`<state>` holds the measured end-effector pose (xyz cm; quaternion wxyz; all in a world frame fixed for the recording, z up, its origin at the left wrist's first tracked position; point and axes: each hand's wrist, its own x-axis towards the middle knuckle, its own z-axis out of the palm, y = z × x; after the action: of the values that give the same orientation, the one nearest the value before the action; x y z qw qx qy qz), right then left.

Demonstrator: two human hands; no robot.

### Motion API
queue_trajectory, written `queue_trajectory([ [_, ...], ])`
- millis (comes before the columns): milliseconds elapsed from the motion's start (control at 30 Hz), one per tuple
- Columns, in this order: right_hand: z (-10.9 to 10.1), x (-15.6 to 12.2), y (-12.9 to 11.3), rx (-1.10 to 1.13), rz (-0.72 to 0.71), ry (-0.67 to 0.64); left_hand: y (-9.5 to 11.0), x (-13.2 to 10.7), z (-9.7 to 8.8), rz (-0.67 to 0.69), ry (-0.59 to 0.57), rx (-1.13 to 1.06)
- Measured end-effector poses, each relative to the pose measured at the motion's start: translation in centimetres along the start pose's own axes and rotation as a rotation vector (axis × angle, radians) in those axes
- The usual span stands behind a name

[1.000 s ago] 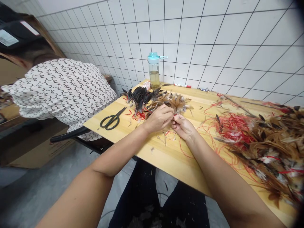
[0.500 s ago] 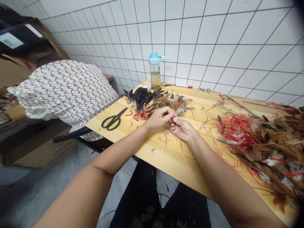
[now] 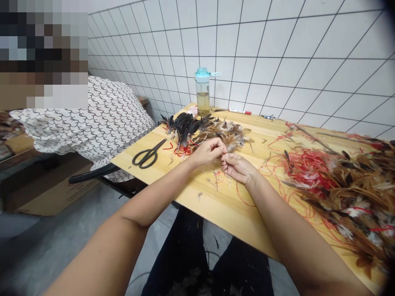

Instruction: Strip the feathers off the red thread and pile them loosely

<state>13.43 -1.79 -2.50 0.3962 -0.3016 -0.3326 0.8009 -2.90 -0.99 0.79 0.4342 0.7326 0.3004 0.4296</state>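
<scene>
- Black feathers [image 3: 185, 125] are lying in a dark, glossy heap toward the table's far left, with red string [image 3: 183, 150] tangling along the near side.
- Brown feathers [image 3: 233, 137] are spreading just right of them, tan with pale fluff, directly beyond the hands; whether a hand is touching them, I cannot tell.
- The left hand [image 3: 207, 153] is pinching thumb and forefinger together; the right hand [image 3: 237, 167] is meeting it, fingertips also closing. Anything they are gripping is too small to tell.
- The table [image 3: 222, 209] is showing bare wood around the scissors and, with a few scraps, between the forearms; its near edge is slanting beneath both arms, above the person's legs [image 3: 175, 255].
- A co-worker's patterned shirt [image 3: 98, 119] is filling the space beyond the left edge.
- Black scissors [image 3: 146, 157] are lying near that edge, blades pointing away.
- A bottle [image 3: 203, 92] is standing upright behind the feathers, near the tiled wall [image 3: 277, 41]; a marker [image 3: 239, 111] is lying to its right.
- Red strands [image 3: 308, 166] and a large brown feather pile [image 3: 364, 176] are crowding the right side.
</scene>
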Motion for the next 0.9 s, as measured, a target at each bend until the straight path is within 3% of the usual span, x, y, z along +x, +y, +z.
queue_trajectory([
  [267, 0.01, 0.42, 0.41, -0.029, -0.058, 0.098, -0.15, -0.02, -0.16, -0.033, -0.021, -0.027],
  [567, -0.42, -0.09, -0.30, 0.011, -0.014, -0.054, -0.69, 0.17, 0.13, -0.063, 0.042, -0.112],
  [900, -0.41, 0.70, 0.39, -0.026, -0.095, -0.002, -0.05, 0.11, 0.19, -0.116, 0.023, -0.116],
])
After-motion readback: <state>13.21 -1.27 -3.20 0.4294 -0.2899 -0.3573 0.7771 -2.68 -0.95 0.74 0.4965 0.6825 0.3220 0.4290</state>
